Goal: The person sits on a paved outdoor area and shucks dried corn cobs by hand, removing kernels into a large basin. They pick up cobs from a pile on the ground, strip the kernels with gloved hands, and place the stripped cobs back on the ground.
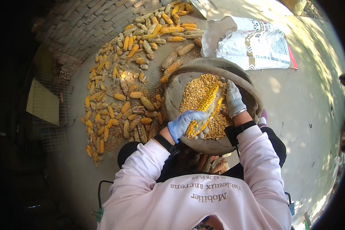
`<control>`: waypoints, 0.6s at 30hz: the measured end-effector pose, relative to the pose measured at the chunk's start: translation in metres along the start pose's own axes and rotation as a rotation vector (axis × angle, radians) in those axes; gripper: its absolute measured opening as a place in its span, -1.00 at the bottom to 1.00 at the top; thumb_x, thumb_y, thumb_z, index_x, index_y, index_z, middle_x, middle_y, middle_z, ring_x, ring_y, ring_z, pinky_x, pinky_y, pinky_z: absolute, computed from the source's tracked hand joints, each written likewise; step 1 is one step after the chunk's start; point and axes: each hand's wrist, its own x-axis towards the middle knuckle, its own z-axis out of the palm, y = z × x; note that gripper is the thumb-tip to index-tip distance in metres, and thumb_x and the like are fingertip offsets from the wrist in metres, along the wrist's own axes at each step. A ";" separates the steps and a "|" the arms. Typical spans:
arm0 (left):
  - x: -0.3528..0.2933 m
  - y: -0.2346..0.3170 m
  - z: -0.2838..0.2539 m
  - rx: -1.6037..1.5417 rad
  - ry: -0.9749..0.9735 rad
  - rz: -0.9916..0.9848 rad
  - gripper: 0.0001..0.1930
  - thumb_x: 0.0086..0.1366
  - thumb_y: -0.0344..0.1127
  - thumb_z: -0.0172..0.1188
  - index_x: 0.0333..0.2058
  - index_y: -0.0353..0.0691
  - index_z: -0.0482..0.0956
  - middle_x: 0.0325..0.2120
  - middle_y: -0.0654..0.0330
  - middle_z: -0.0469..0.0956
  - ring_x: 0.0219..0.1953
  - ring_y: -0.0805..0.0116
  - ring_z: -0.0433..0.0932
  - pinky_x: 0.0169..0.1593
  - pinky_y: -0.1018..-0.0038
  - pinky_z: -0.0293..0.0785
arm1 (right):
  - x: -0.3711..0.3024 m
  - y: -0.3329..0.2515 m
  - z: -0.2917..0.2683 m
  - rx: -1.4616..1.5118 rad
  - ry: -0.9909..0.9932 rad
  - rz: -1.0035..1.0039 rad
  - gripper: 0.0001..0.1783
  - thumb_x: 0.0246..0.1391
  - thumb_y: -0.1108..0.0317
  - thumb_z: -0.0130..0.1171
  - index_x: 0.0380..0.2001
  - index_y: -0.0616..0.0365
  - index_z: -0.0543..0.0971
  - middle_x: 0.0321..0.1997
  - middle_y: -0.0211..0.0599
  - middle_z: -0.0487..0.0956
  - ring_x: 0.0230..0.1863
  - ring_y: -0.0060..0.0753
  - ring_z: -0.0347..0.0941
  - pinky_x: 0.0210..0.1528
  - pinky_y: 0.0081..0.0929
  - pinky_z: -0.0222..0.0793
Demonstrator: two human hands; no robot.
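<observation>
Corn ear (206, 102) held aslant above the inside of a round basket (174, 96), between left and right rims, with one end toward the near rim and the other toward the far right. Seemingly at the shelling step, partly done. Flanked, past the basket's left rim, by a wide spread of other ears (146, 102) on the floor (299, 115). Gripped at the near-left end by the left hand (187, 123), gloved in blue, with fingers curled around and pinching that end. Met farther right by the right hand (235, 99), in a pale grey glove; cannot tell from here whether with fingers pressed together or spread. Followed, beyond the far right rim, by a white sack (255, 48) on the floor. Probably calls next for a firm left hold and a push along a full row, kept inside the rim against scattering. Bright yellow and tightly rowed along the left flank, pale and bare-looking down the middle, yellow again at right. Backed by loose kernels (195, 92), mixed yellow and cream.
</observation>
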 end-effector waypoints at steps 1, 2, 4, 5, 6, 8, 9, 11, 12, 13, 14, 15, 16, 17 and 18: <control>0.003 -0.002 -0.001 0.011 -0.022 0.008 -0.50 0.12 -0.04 0.11 -0.18 -0.42 0.46 -0.55 -0.02 0.56 -0.62 0.25 0.56 -0.58 0.49 0.51 | 0.000 -0.001 -0.002 0.051 -0.046 0.004 -0.54 0.20 0.05 -0.10 -0.12 0.24 0.50 -0.21 -0.17 0.55 -0.12 -0.39 0.41 0.02 -0.54 0.23; 0.007 -0.005 -0.001 -0.030 -0.045 -0.009 -0.50 0.12 -0.08 0.12 -0.12 -0.42 0.42 -0.47 -0.03 0.57 -0.54 0.22 0.59 -0.51 0.43 0.55 | -0.001 -0.003 -0.004 0.092 -0.088 0.062 -0.55 0.19 0.06 -0.08 -0.11 0.23 0.49 -0.21 -0.17 0.55 -0.13 -0.40 0.41 0.00 -0.54 0.24; 0.016 -0.011 -0.001 -0.077 0.019 0.057 -0.50 0.11 -0.13 0.14 -0.08 -0.42 0.38 -0.38 -0.02 0.56 -0.46 0.23 0.59 -0.44 0.41 0.57 | -0.003 -0.006 -0.008 0.149 -0.091 0.098 -0.54 0.17 0.05 -0.03 -0.08 0.23 0.49 -0.24 -0.15 0.55 -0.25 -0.37 0.41 -0.12 -0.51 0.26; 0.021 -0.015 -0.002 -0.104 0.055 0.097 -0.50 0.11 -0.16 0.15 -0.06 -0.42 0.36 -0.33 -0.02 0.55 -0.42 0.24 0.60 -0.41 0.40 0.58 | -0.003 -0.007 -0.011 0.056 -0.063 0.164 -0.58 0.17 0.09 -0.04 -0.11 0.22 0.49 -0.25 -0.15 0.56 -0.27 -0.34 0.43 -0.14 -0.49 0.28; 0.024 -0.017 -0.004 -0.070 0.081 0.112 -0.39 0.09 -0.18 0.23 0.02 -0.46 0.27 -0.21 0.02 0.51 -0.28 0.34 0.56 -0.32 0.45 0.55 | -0.003 -0.007 -0.014 0.003 -0.063 0.203 -0.61 0.17 0.13 -0.05 -0.14 0.21 0.50 -0.27 -0.14 0.56 -0.29 -0.31 0.44 -0.16 -0.46 0.30; 0.030 -0.022 -0.007 0.245 0.230 0.178 -0.33 0.07 -0.14 0.27 0.04 -0.49 0.25 -0.20 0.05 0.50 -0.22 0.41 0.51 -0.25 0.51 0.50 | -0.001 -0.004 -0.019 -0.310 -0.033 0.063 -0.69 0.16 0.22 -0.09 -0.20 0.19 0.51 -0.29 -0.11 0.56 -0.29 -0.23 0.47 -0.19 -0.40 0.34; 0.031 -0.025 -0.008 0.412 0.316 0.195 -0.29 0.06 -0.12 0.29 0.05 -0.50 0.24 -0.19 0.06 0.49 -0.19 0.44 0.48 -0.21 0.54 0.48 | 0.001 -0.001 -0.021 -0.570 -0.004 -0.120 -0.72 0.14 0.26 -0.11 -0.25 0.18 0.51 -0.30 -0.10 0.55 -0.28 -0.19 0.48 -0.19 -0.36 0.35; 0.033 -0.029 -0.011 0.630 0.356 0.263 -0.26 0.05 -0.11 0.33 0.05 -0.53 0.24 -0.20 0.09 0.49 -0.17 0.48 0.44 -0.13 0.59 0.40 | 0.004 0.006 -0.023 -0.850 0.021 -0.308 -0.77 0.12 0.33 -0.15 -0.31 0.17 0.50 -0.31 -0.07 0.54 -0.25 -0.12 0.48 -0.19 -0.30 0.37; 0.033 -0.030 -0.012 0.646 0.357 0.271 -0.27 0.05 -0.12 0.33 0.04 -0.54 0.25 -0.20 0.08 0.49 -0.16 0.48 0.44 -0.12 0.59 0.39 | 0.004 0.009 -0.025 -0.872 0.019 -0.308 -0.78 0.10 0.36 -0.17 -0.34 0.16 0.49 -0.32 -0.06 0.54 -0.22 -0.10 0.47 -0.18 -0.28 0.38; 0.032 -0.031 -0.013 0.672 0.361 0.302 -0.28 0.05 -0.12 0.33 0.04 -0.54 0.26 -0.19 0.08 0.49 -0.16 0.47 0.44 -0.10 0.58 0.38 | 0.005 0.012 -0.025 -0.896 0.015 -0.306 -0.78 0.08 0.38 -0.19 -0.37 0.15 0.48 -0.32 -0.05 0.53 -0.20 -0.08 0.47 -0.17 -0.25 0.38; 0.032 -0.031 -0.014 0.679 0.349 0.299 -0.27 0.05 -0.12 0.33 0.04 -0.54 0.26 -0.19 0.07 0.49 -0.16 0.47 0.43 -0.09 0.58 0.38 | 0.006 0.013 -0.026 -0.891 0.029 -0.299 -0.75 0.11 0.34 -0.19 -0.32 0.17 0.49 -0.31 -0.07 0.54 -0.21 -0.07 0.47 -0.18 -0.25 0.38; 0.031 -0.032 -0.015 0.696 0.343 0.320 -0.27 0.05 -0.12 0.33 0.04 -0.55 0.26 -0.19 0.06 0.49 -0.16 0.48 0.43 -0.09 0.57 0.38 | 0.006 0.012 -0.027 -0.849 0.038 -0.334 -0.74 0.11 0.34 -0.19 -0.30 0.17 0.49 -0.30 -0.06 0.53 -0.20 -0.07 0.47 -0.18 -0.25 0.38; 0.030 -0.032 -0.016 0.734 0.346 0.328 -0.27 0.04 -0.11 0.33 0.04 -0.55 0.26 -0.18 0.05 0.48 -0.16 0.48 0.43 -0.08 0.56 0.38 | 0.005 0.010 -0.027 -0.810 0.044 -0.350 -0.74 0.11 0.33 -0.19 -0.29 0.18 0.49 -0.30 -0.05 0.53 -0.20 -0.06 0.47 -0.17 -0.25 0.37; 0.030 -0.031 -0.017 0.727 0.329 0.315 -0.25 0.03 -0.09 0.33 0.04 -0.54 0.26 -0.18 0.05 0.49 -0.16 0.47 0.43 -0.08 0.56 0.38 | 0.004 0.007 -0.027 -0.779 0.037 -0.324 -0.73 0.11 0.33 -0.20 -0.27 0.18 0.49 -0.30 -0.04 0.53 -0.20 -0.05 0.46 -0.17 -0.25 0.37; 0.029 -0.031 -0.018 0.739 0.321 0.288 -0.23 0.02 -0.07 0.34 0.05 -0.53 0.25 -0.18 0.04 0.49 -0.15 0.46 0.44 -0.08 0.55 0.38 | 0.004 0.002 -0.028 -0.672 0.002 -0.216 -0.64 0.16 0.13 -0.15 -0.22 0.18 0.48 -0.33 -0.09 0.54 -0.21 -0.09 0.48 -0.16 -0.27 0.38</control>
